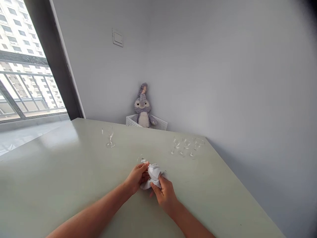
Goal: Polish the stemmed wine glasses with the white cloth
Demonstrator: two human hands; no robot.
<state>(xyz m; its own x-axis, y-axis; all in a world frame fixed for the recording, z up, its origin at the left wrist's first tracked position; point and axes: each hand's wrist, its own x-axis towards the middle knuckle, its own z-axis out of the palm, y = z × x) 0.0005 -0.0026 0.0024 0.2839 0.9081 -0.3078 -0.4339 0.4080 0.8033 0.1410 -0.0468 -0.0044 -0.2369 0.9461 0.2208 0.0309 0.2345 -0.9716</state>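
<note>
Near the middle of the table, my left hand (138, 177) is closed on a small clear stemmed glass (143, 160), its foot pointing up and to the left. A white cloth (155, 173) covers the bowl of that glass and hangs down between my hands. My right hand (165, 192) grips the cloth on the right side of the bowl, thumb in front. How much of the cloth is inside the bowl cannot be made out.
One clear glass (110, 137) stands upright at the left back of the pale green table (74, 172). Three similar glasses (185, 147) stand at the right back. Behind the table edge, a white basket (161, 124) holds a grey plush toy (143, 107). Walls meet behind it.
</note>
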